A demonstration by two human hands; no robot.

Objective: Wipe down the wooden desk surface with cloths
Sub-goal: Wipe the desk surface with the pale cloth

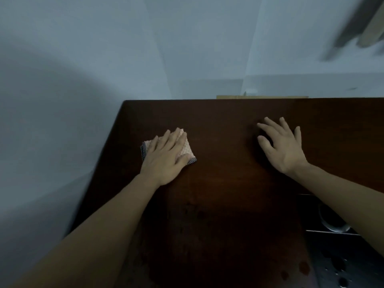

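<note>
- My left hand [166, 157] lies flat on the folded cloth [185, 148], fingers straight and spread over it. This is a pressing grip, not a pinch, and I judge it is meant to keep the whole pad against the wood while wiping.
- The cloth is pale pink with a dark dotted edge. It sits on the desk [218, 194] near the left edge and towards the far side, so that corner looks to be the part in hand.
- My right hand [282, 146] holds nothing. Its fingers are loosely spread over the bare wood, well apart from the cloth. I cannot tell whether the palm touches the top; it probably steadies me as I lean in.
- The task speaks of cloths, but I see only one.
- Small dark spots [303, 268] show on the near part of the desk, so I judge that stretch is not yet wiped.
- At the near right a dark metallic object [336, 227] sits beside the desk, too dim to identify. It could hinder a sweep that way.
- A pale wall [83, 80] runs close along the left and far sides, limiting strokes there.
</note>
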